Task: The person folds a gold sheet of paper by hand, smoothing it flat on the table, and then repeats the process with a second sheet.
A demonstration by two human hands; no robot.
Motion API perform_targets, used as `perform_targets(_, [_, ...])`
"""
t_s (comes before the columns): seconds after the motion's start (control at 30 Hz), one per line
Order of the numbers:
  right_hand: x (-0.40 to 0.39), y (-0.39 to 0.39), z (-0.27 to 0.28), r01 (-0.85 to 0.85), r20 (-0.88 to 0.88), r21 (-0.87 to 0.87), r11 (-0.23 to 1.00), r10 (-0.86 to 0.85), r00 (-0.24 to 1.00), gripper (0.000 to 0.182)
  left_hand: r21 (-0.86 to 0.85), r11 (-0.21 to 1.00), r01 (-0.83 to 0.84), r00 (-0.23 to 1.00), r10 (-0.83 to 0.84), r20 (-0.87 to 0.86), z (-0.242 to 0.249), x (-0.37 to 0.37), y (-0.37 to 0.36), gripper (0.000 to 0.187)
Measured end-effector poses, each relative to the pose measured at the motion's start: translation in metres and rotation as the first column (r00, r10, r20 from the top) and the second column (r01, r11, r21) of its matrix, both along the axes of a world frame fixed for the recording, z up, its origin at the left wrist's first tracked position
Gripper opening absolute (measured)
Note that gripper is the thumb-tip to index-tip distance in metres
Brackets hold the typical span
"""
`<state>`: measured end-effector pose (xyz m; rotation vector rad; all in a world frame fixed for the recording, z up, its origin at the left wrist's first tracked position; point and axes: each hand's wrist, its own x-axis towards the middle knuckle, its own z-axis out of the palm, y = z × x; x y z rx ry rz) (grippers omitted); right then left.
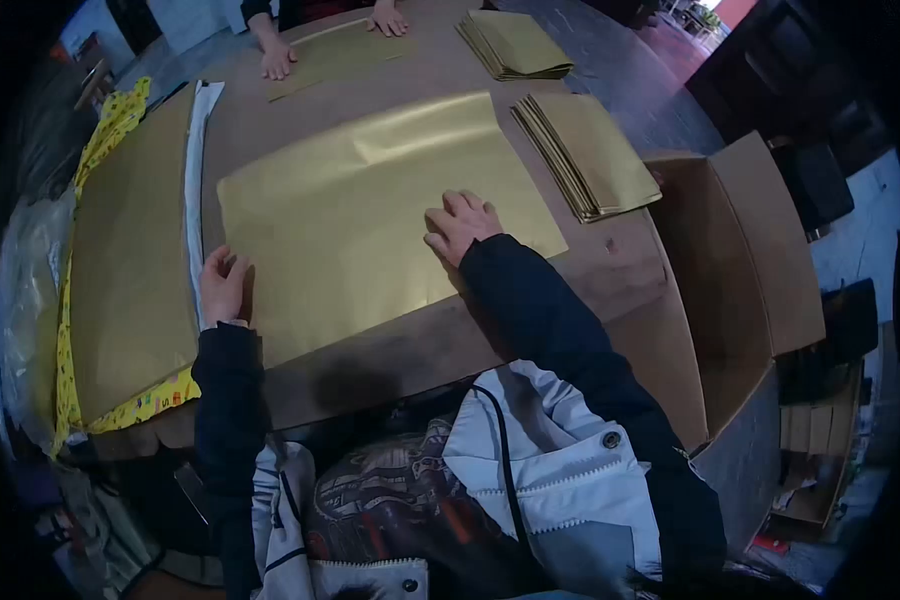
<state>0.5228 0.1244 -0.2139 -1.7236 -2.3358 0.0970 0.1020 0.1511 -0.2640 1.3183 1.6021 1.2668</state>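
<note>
A large gold paper sheet (360,220) lies spread on the brown table in front of me, slightly wavy near its far edge. My right hand (463,225) rests on the sheet right of its middle, fingers apart and a little bent. At the sheet's left edge is my left hand (226,287), its thumb and fingers apart; whether it touches the paper is hard to tell. To the left, a stack of gold-brown sheets (130,250) lies on yellow printed wrapping (115,125), with a white strip (196,170) along its right side.
Folded gold sheets form a near pile (595,155) and a far pile (518,45) on the right. An open cardboard box (740,260) stands beside the table's right edge. Across the table, another person's hands (278,60) press on a smaller gold piece (345,58). Clear plastic (30,290) hangs at far left.
</note>
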Motion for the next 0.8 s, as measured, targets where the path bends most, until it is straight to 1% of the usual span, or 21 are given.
perform_targets(0.07, [0.000,0.000,-0.005,-0.005,-0.026,0.075,0.997,0.007,1.000,0.032,-0.064,0.997,-0.048,0.992,0.040,-0.123,0.018,0.007,-0.006,0.048])
perform_targets(0.1, [0.000,-0.001,0.000,-0.013,-0.036,0.013,1.000,0.013,0.999,0.031,-0.064,0.997,-0.037,0.992,0.029,-0.125,0.015,0.007,-0.007,0.048])
perform_targets(0.17, [0.002,-0.001,0.003,-0.005,-0.027,0.017,1.000,0.006,1.000,0.031,-0.013,1.000,-0.017,0.998,0.017,-0.067,0.009,0.005,-0.003,0.047])
perform_targets(0.2, [0.002,-0.001,0.003,-0.010,-0.018,0.016,1.000,0.010,1.000,0.031,-0.096,0.995,-0.011,0.986,-0.006,-0.165,0.011,0.000,0.001,0.048])
perform_targets(0.23, [0.002,0.003,-0.004,0.010,0.013,0.053,0.999,-0.011,1.000,0.031,-0.094,0.996,-0.003,0.986,-0.013,-0.167,0.008,0.000,0.001,0.048])
perform_targets(0.3, [0.003,0.003,-0.010,0.018,-0.021,0.067,0.998,-0.017,1.000,0.032,-0.048,0.999,0.005,0.999,-0.007,-0.037,0.009,0.005,-0.004,0.048])
perform_targets(0.33, [0.003,0.002,-0.006,0.017,-0.050,0.081,0.997,-0.013,0.999,0.032,-0.097,0.995,0.009,0.968,-0.033,-0.249,0.021,0.007,-0.007,0.049])
perform_targets(0.37, [0.004,0.002,-0.001,0.014,-0.026,-0.007,1.000,-0.014,1.000,0.033,-0.095,0.995,0.015,0.968,-0.038,-0.250,0.025,0.014,-0.011,0.049])
perform_targets(0.4, [0.005,0.002,-0.003,0.019,-0.028,-0.006,1.000,-0.019,0.999,0.033,-0.066,0.998,0.008,0.981,-0.020,-0.192,0.027,0.021,-0.014,0.048])
perform_targets(0.43, [0.005,0.001,-0.005,0.020,-0.021,0.043,0.999,-0.020,1.000,0.033,-0.035,0.999,-0.001,0.991,-0.003,-0.130,0.027,0.023,-0.018,0.046])
perform_targets(0.47, [0.004,0.000,-0.006,0.021,-0.014,0.093,0.995,-0.020,1.000,0.032,0.104,0.991,0.079,0.879,-0.020,-0.476,0.018,0.014,-0.023,0.044])
perform_targets(0.5, [0.003,0.001,-0.004,0.025,-0.014,0.097,0.995,-0.024,1.000,0.032,0.043,0.995,0.095,0.735,-0.041,-0.676,0.036,0.026,-0.034,0.041])
perform_targets(0.53, [0.001,0.002,0.000,0.016,-0.003,0.057,0.998,-0.016,1.000,0.031,-0.019,0.995,0.096,0.546,-0.069,-0.835,0.060,0.044,-0.046,0.039])
perform_targets(0.57, [-0.002,0.003,0.005,0.009,0.006,0.014,1.000,-0.009,1.000,0.030,-0.145,0.984,0.101,0.588,-0.177,-0.790,0.070,0.053,-0.050,0.037])
perform_targets(0.6, [-0.011,0.001,0.018,-0.010,-0.024,-0.007,1.000,0.010,1.000,0.029,-0.148,0.983,0.104,0.584,-0.181,-0.791,0.070,0.059,-0.052,0.037])
perform_targets(0.67, [-0.034,0.003,0.024,-0.122,-0.085,-0.010,0.992,0.121,0.989,0.027,-0.054,0.987,0.152,0.540,-0.129,-0.832,0.069,0.071,-0.055,0.036])
perform_targets(0.7, [-0.046,0.002,0.020,-0.176,-0.147,0.028,0.984,0.179,0.973,0.025,-0.070,0.981,0.181,0.514,-0.155,-0.844,0.075,0.078,-0.056,0.038])
perform_targets(0.73, [-0.057,-0.001,0.018,-0.178,-0.148,0.029,0.984,0.180,0.972,0.025,-0.070,0.981,0.179,0.513,-0.154,-0.845,0.075,0.082,-0.056,0.038])
perform_targets(0.8, [-0.074,-0.003,0.013,-0.295,-0.202,0.019,0.955,0.292,0.935,0.024,-0.057,0.972,0.229,0.508,-0.169,-0.844,0.071,0.085,-0.054,0.040])
